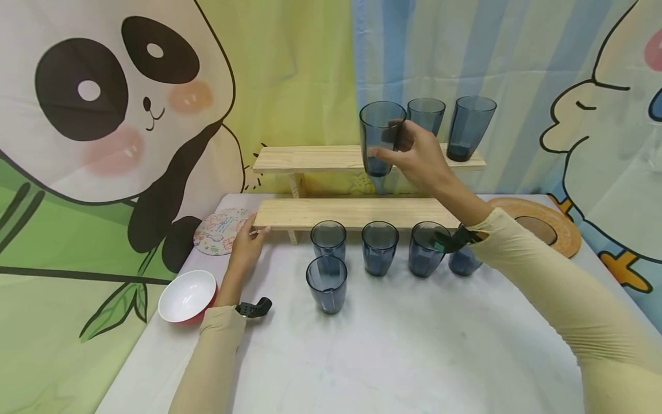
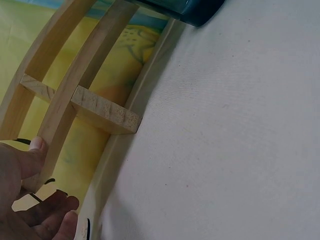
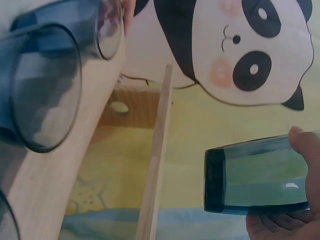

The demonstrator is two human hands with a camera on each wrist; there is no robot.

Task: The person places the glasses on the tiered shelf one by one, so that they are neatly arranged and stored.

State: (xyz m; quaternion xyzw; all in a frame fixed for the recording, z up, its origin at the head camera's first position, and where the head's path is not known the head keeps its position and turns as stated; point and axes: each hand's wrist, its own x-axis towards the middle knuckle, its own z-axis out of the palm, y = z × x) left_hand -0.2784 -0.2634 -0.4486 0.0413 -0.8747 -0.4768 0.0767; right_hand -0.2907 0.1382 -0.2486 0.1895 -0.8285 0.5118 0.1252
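My right hand [image 1: 414,152] grips a tall blue-tinted glass [image 1: 376,155] upright, thumb on one side and fingers on the other. The held glass overlaps the upper shelf [image 1: 310,158] in the head view, and its thick base shows in the right wrist view. Two similar glasses [image 1: 473,129] stand on the upper board, to the right of the held one. My left hand [image 1: 246,247] holds the left end of the lower wooden shelf [image 1: 341,213]. In the left wrist view its thumb [image 2: 37,145] lies on the board's edge, other fingers lower down.
Several shorter blue glasses [image 1: 380,253] stand in a row before the lower shelf, with one glass [image 1: 327,290] closer to me. At left are a white-and-red bowl [image 1: 187,296] and a patterned round mat [image 1: 219,233]. A round wooden board [image 1: 561,227] lies at right.
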